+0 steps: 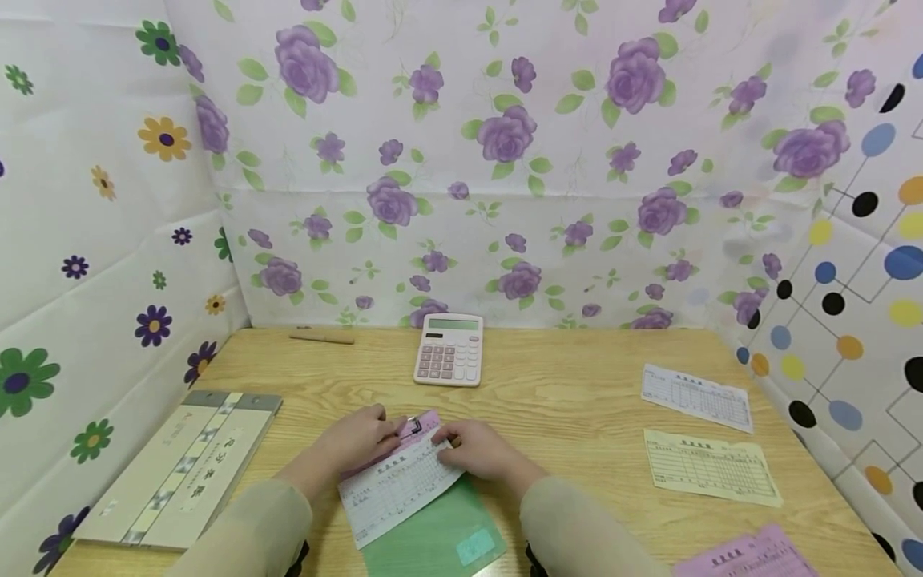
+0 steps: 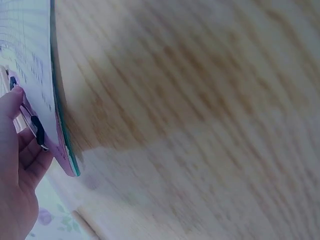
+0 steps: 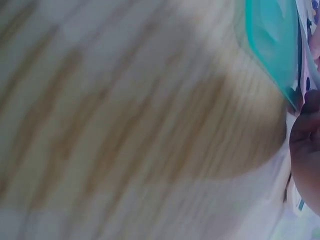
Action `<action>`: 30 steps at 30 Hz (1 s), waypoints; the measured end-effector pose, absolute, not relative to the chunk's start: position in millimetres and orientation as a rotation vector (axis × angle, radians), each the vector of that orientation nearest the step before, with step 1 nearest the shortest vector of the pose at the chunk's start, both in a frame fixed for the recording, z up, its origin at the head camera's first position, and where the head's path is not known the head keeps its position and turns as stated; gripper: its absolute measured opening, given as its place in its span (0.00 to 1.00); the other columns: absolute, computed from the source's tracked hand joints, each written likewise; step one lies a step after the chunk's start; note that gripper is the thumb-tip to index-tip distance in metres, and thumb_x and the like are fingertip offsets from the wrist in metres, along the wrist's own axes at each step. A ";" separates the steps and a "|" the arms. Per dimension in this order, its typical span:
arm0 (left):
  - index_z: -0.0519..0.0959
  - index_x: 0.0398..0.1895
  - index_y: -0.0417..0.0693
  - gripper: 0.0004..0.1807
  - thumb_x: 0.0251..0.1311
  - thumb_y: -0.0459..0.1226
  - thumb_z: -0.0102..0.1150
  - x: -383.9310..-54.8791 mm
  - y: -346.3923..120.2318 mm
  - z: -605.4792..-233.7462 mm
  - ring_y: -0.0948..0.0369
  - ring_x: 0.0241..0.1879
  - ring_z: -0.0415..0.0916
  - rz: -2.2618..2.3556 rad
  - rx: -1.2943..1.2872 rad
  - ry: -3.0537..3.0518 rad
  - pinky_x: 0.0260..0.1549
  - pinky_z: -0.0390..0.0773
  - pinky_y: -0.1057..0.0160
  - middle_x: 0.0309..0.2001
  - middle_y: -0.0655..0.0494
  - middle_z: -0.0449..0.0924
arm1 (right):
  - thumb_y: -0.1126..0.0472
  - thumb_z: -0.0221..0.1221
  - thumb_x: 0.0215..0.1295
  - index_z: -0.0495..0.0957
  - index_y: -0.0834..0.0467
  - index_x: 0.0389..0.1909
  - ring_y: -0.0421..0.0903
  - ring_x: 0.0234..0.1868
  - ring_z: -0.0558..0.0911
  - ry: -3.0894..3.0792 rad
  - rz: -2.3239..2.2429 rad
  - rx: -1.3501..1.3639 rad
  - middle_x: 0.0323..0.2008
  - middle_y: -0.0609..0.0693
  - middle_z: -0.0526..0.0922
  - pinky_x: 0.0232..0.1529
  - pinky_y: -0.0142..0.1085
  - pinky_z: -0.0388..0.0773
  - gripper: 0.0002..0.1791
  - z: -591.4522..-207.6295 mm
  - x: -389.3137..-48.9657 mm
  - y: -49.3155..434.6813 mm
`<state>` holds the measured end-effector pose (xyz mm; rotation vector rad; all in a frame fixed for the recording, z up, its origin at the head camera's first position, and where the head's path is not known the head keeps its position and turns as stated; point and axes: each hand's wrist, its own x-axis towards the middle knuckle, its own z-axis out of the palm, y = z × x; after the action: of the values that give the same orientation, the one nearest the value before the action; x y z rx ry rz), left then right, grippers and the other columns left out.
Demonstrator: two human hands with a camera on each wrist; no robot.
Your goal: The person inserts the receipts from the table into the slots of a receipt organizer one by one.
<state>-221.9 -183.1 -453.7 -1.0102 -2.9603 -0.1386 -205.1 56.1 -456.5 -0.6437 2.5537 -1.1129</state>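
Note:
A green folder (image 1: pixel 433 525) with a pale blue label lies at the table's front, tilted, under a pink form (image 1: pixel 429 420) and a white printed form (image 1: pixel 400 487). A dark metal clip (image 1: pixel 413 426) sits at its top edge. My left hand (image 1: pixel 358 439) grips that top edge by the clip; in the left wrist view the thumb is at the clip (image 2: pixel 37 131) and the other fingers are behind it. My right hand (image 1: pixel 481 450) pinches the upper right corner of the white form. In the right wrist view that hand (image 3: pixel 306 145) is partly cut off beside the folder's corner (image 3: pixel 272 45).
A pink and white calculator (image 1: pixel 449 350) lies behind the hands, with a thin brown stick (image 1: pixel 322 337) to its left. A thick bound ledger (image 1: pixel 180 473) lies at left. White (image 1: pixel 696 397), yellow (image 1: pixel 710 466) and pink (image 1: pixel 750 554) slips lie at right. Patterned cloth walls surround the table.

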 end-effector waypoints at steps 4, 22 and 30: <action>0.74 0.60 0.49 0.23 0.64 0.45 0.55 -223.0 -182.4 -452.4 0.64 0.25 0.63 -0.105 -1.027 -2.958 0.24 0.69 0.64 0.33 0.54 0.69 | 0.57 0.61 0.59 0.80 0.55 0.46 0.43 0.47 0.76 2.595 -1.053 -0.703 0.46 0.48 0.79 0.50 0.40 0.71 0.14 -461.5 -206.0 53.1; 0.76 0.57 0.46 0.21 0.65 0.46 0.54 -223.1 -183.2 -457.8 0.64 0.23 0.60 -0.123 -1.037 -2.943 0.22 0.65 0.66 0.28 0.57 0.64 | 0.48 0.65 0.54 0.78 0.52 0.52 0.45 0.43 0.75 2.721 -0.874 -0.636 0.46 0.49 0.75 0.48 0.41 0.72 0.24 -464.8 -204.7 46.3; 0.76 0.41 0.48 0.16 0.69 0.49 0.45 -225.2 -177.2 -460.1 0.62 0.24 0.62 -0.343 -0.773 -3.134 0.24 0.66 0.62 0.27 0.58 0.64 | 0.47 0.66 0.52 0.77 0.52 0.52 0.43 0.38 0.74 2.760 -0.793 -0.644 0.43 0.49 0.76 0.44 0.40 0.72 0.26 -467.4 -208.3 46.3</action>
<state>-225.2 -177.2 -460.1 -0.7730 -3.1341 -0.3430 -208.3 46.3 -467.4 -0.6441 2.7603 -0.7931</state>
